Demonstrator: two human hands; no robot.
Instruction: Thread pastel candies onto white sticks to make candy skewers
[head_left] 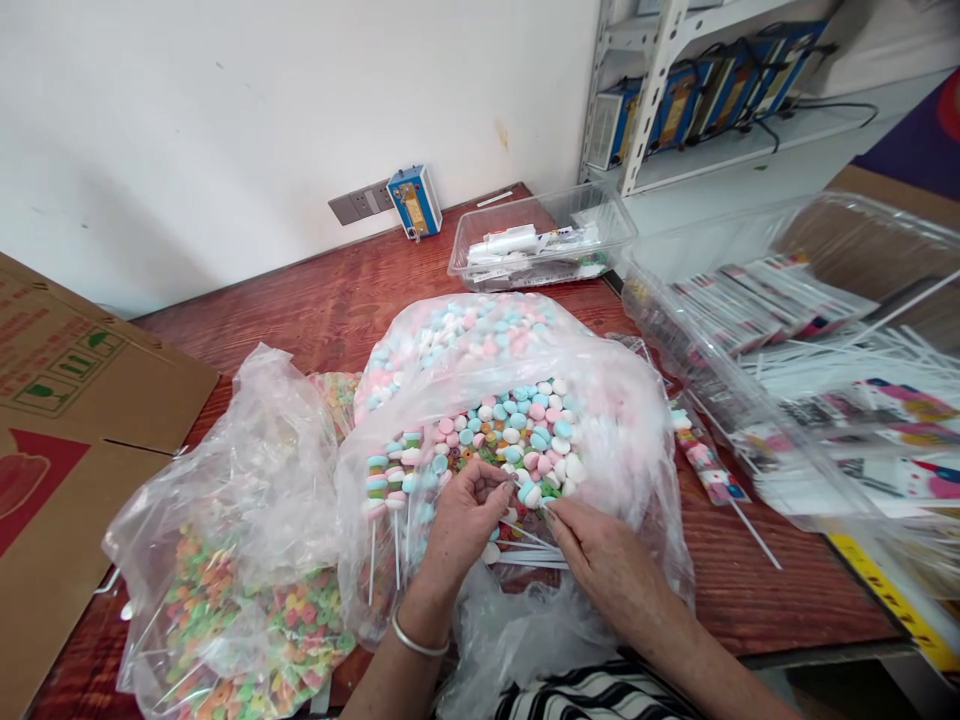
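Observation:
An open clear plastic bag point(615, 430) in front of me holds many small pastel candies point(525, 430), pink, blue and white. My left hand point(461, 525) is pinched at the bag's mouth, its fingertips closed on a candy piece at the end of a thin white stick. My right hand point(600, 560) is closed on the white sticks point(529, 550) lying across the bag's front edge. Finished candy skewers point(386, 490) with stacked candies lie just left of my left hand. A bracelet sits on my left wrist.
A second plastic bag point(240, 600) of orange and green candy rings sits at the left on the wooden table point(315, 300). A cardboard box point(60, 430) lies far left. Clear trays point(540, 240) of packaged items stand behind and at the right point(825, 380). Metal shelving point(660, 90) rises behind.

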